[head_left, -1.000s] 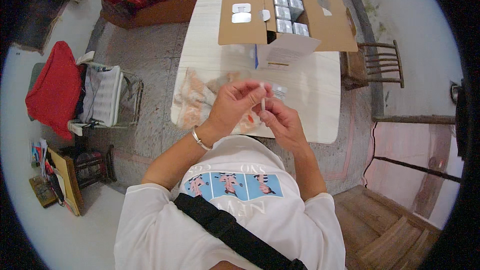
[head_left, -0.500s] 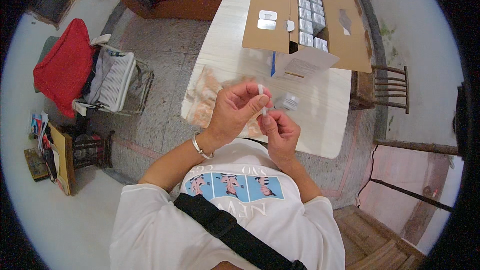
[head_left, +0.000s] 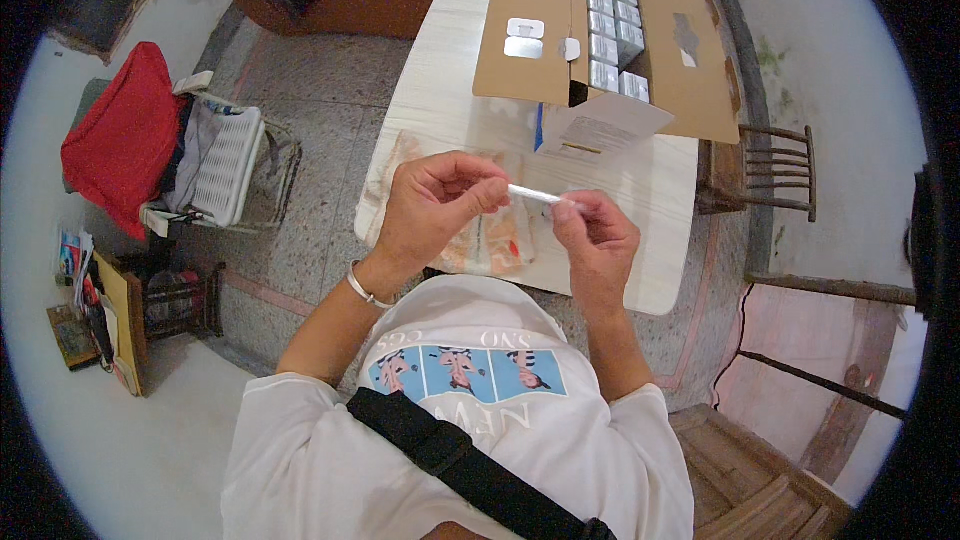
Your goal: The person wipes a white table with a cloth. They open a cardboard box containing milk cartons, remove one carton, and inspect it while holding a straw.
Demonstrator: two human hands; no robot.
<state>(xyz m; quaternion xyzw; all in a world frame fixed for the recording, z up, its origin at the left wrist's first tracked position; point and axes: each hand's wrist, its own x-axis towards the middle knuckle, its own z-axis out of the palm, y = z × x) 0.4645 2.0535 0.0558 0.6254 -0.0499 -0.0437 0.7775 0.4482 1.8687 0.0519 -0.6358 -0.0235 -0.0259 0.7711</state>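
Note:
A thin white strip (head_left: 534, 194) stretches between my two hands over the near side of the table. My left hand (head_left: 445, 202) pinches one end, its fingers curled. At the other end my right hand (head_left: 597, 240) grips the strip between thumb and fingers. Whether it is a flat strip or a narrow tube is hard to make out. Below the hands lies a crumpled, translucent sheet (head_left: 505, 252) with orange-beige patches, partly covered by my left hand.
At the table's far right stands an open cardboard carton (head_left: 525, 70) with several small silver-white boxes (head_left: 603, 47). The pale table (head_left: 425, 90) has rounded corners. A white chair (head_left: 222, 165) with red cloth (head_left: 125, 135) is at left, a wooden chair (head_left: 780, 175) at right.
My hands have moved apart, the right one to the right, and the white strip now lies nearly level between them. The small silver-white box seen beside my right hand no longer shows.

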